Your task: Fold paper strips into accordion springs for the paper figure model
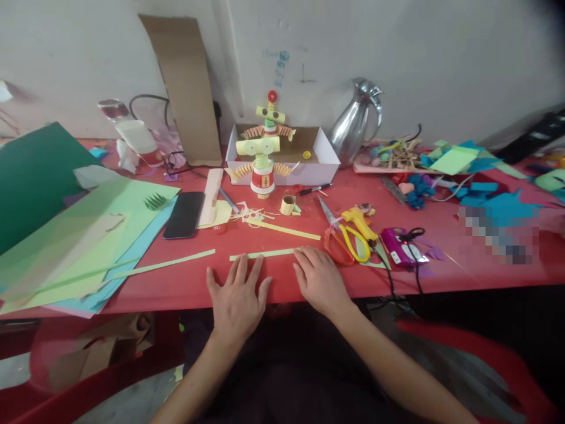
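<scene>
A pale green paper strip [262, 254] lies flat on the red worktop [185, 281], its long axis running left to right, parallel to the near edge. Both hands rest just behind the strip, toward that edge: the left hand [236, 294] spread flat, fingertips touching the strip's left part, the right hand [318, 280] loosely open at its right end. Neither grip holds anything. Beyond the strip lies bare red surface; scissors [342, 235] sit just right of it.
</scene>
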Demonstrator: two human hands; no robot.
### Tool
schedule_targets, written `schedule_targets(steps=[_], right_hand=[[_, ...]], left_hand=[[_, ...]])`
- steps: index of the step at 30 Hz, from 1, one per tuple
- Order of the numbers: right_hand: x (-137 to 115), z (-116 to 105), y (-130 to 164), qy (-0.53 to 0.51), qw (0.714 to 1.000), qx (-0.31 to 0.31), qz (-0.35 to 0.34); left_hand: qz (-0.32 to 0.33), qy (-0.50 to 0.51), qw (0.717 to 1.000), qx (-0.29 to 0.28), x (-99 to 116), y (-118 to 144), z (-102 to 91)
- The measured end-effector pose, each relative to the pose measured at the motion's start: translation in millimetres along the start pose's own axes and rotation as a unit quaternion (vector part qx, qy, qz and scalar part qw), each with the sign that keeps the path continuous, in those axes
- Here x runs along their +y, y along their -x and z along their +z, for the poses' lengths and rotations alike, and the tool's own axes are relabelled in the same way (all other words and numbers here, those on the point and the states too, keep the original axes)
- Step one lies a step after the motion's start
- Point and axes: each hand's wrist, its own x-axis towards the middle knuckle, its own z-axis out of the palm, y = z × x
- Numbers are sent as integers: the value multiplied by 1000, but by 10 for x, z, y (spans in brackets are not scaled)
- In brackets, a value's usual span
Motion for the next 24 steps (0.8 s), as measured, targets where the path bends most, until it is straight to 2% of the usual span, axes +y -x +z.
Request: schedule_targets(steps=[8, 13, 19, 24], right_hand=[[0, -8, 12, 11, 1000, 5, 1], [13, 19, 47, 16, 1000, 24, 7], [17, 16, 56, 20, 999, 32, 5], [-14, 2, 56, 5, 1000, 12, 12]], left_hand=[[-20, 5, 1000, 21, 34, -15, -18], [-45, -36, 998, 17, -7, 11, -18], [-73, -24, 997, 22, -74, 111, 20], [-77, -30, 996, 33, -215, 133, 8]])
